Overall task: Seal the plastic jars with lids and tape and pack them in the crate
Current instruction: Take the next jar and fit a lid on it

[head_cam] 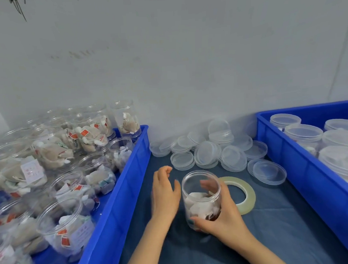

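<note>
Clear plastic jar (201, 197), round, part-filled with white sachets, stands upright on dark blue cloth (277, 237), mouth uncovered: no lid, no tape on it. Right hand (221, 216) wraps it low down, thumb across the near side, fingers showing through the far wall. Left hand (164, 193) sits just left of the jar, holding nothing, fingers relaxed and loosely bent, blurred; can't tell if the thumb touches the jar wall. Pale translucent tape roll (249, 196) lies flat right behind the right hand, untouched. Heap of clear round plastic lids (207, 154) is beyond both hands, against the wall, within reach. Blue plastic crate (122, 196) left of the left hand is packed with filled lidless jars (62, 220). Second blue plastic crate (293, 165) right of the right hand holds lidded jars (303, 134); tape on them not resolvable. Read: batch job, part done. A good number are capped and crated on the right, and a larger backlog waits on the left. Current jar is at step zero and needs lid, tape, then the right crate.
</note>
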A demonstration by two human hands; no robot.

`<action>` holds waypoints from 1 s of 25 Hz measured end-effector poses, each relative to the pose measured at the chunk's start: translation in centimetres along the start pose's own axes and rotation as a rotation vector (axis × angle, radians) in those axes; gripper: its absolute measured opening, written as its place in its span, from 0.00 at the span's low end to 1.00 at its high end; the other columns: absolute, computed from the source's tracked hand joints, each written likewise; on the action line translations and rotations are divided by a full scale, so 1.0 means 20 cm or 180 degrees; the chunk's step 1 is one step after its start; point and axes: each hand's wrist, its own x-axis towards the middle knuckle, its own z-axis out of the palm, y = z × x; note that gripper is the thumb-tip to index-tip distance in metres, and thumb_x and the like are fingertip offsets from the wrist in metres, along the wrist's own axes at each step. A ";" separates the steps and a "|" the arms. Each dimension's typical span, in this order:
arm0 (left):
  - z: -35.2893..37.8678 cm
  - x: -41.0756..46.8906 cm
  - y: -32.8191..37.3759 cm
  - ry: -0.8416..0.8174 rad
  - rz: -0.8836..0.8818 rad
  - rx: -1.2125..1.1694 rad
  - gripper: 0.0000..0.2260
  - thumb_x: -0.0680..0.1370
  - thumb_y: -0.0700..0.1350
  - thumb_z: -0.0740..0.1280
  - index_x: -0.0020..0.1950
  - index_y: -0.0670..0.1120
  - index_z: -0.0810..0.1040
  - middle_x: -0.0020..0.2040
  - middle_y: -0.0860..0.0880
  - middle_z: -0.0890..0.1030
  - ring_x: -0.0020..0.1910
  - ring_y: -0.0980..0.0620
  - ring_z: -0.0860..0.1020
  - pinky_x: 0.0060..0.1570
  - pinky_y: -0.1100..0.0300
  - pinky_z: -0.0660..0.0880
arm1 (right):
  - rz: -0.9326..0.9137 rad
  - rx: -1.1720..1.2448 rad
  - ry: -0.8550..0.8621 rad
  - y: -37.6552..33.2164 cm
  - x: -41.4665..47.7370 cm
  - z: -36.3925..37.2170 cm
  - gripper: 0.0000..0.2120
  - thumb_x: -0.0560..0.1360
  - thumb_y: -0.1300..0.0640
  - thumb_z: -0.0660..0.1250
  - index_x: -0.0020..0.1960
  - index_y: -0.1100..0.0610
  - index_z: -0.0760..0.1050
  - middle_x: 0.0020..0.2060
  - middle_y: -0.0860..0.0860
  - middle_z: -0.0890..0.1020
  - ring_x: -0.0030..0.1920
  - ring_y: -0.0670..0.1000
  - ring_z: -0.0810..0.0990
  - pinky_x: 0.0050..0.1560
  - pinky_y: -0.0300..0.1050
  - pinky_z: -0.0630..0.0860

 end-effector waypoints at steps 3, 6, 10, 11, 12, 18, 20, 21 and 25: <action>0.16 0.21 -0.03 -0.0826 -0.0538 0.0616 0.35 0.77 0.51 0.68 0.78 0.43 0.54 0.75 0.42 0.61 0.74 0.44 0.60 0.70 0.55 0.60 | 0.0195 0.0037 -0.0212 0.03 0.00 -0.02 0.41 0.58 0.52 0.81 0.66 0.40 0.65 0.59 0.34 0.76 0.64 0.43 0.76 0.56 0.30 0.72; 0.30 0.34 -0.06 -0.0696 -0.0958 0.0674 0.46 0.73 0.61 0.71 0.78 0.39 0.51 0.76 0.40 0.60 0.76 0.43 0.58 0.71 0.52 0.58 | 0.0244 0.0027 -0.0244 0.05 0.02 -0.02 0.43 0.57 0.51 0.82 0.68 0.45 0.65 0.59 0.34 0.76 0.65 0.42 0.75 0.58 0.31 0.71; 0.36 0.48 -0.04 -0.0211 -0.1386 0.0549 0.41 0.65 0.64 0.75 0.70 0.43 0.69 0.69 0.42 0.73 0.69 0.42 0.68 0.66 0.49 0.66 | 0.0256 0.0077 -0.0265 0.05 0.03 -0.03 0.44 0.58 0.50 0.82 0.68 0.43 0.63 0.61 0.37 0.75 0.64 0.40 0.75 0.58 0.30 0.71; 0.36 0.47 -0.04 -0.0166 -0.1324 0.0404 0.37 0.64 0.62 0.76 0.67 0.44 0.72 0.65 0.43 0.75 0.66 0.42 0.71 0.64 0.49 0.70 | 0.0248 0.0055 -0.0273 0.05 0.03 -0.04 0.45 0.58 0.49 0.81 0.69 0.43 0.62 0.60 0.35 0.75 0.64 0.40 0.75 0.58 0.30 0.71; 0.34 0.44 -0.05 -0.0064 -0.1250 0.0074 0.34 0.64 0.60 0.77 0.63 0.45 0.74 0.62 0.44 0.77 0.63 0.43 0.74 0.60 0.50 0.73 | 0.0246 0.0036 -0.0280 0.04 0.02 -0.04 0.45 0.58 0.49 0.81 0.69 0.41 0.61 0.60 0.33 0.74 0.64 0.40 0.75 0.57 0.29 0.71; 0.04 0.19 -0.07 -0.0188 -0.0358 -0.1535 0.39 0.61 0.47 0.83 0.65 0.51 0.66 0.63 0.62 0.74 0.60 0.61 0.77 0.56 0.60 0.76 | 0.0171 -0.0110 0.0012 0.02 0.01 -0.02 0.41 0.61 0.50 0.78 0.65 0.32 0.58 0.59 0.31 0.73 0.61 0.38 0.76 0.53 0.27 0.72; -0.15 0.18 0.00 -0.0969 0.0257 -0.0902 0.40 0.62 0.50 0.82 0.66 0.54 0.62 0.65 0.72 0.67 0.62 0.64 0.74 0.57 0.67 0.73 | 0.0207 -0.0062 0.0136 0.02 0.02 -0.03 0.41 0.61 0.49 0.78 0.65 0.33 0.59 0.59 0.34 0.74 0.61 0.39 0.77 0.53 0.28 0.72; -0.23 0.18 0.05 -0.1292 0.0511 -0.0318 0.39 0.63 0.51 0.81 0.64 0.57 0.60 0.66 0.75 0.63 0.61 0.64 0.74 0.54 0.68 0.74 | 0.0241 -0.0016 0.0153 0.03 0.02 -0.04 0.41 0.60 0.49 0.78 0.65 0.34 0.60 0.60 0.36 0.74 0.60 0.39 0.77 0.53 0.29 0.73; -0.41 0.17 0.27 -0.1947 0.0946 0.0452 0.34 0.63 0.52 0.78 0.58 0.62 0.58 0.69 0.72 0.64 0.57 0.65 0.75 0.47 0.62 0.78 | 0.0294 0.0014 0.0084 0.03 0.03 -0.05 0.41 0.60 0.49 0.78 0.66 0.35 0.59 0.62 0.40 0.74 0.61 0.39 0.77 0.53 0.30 0.73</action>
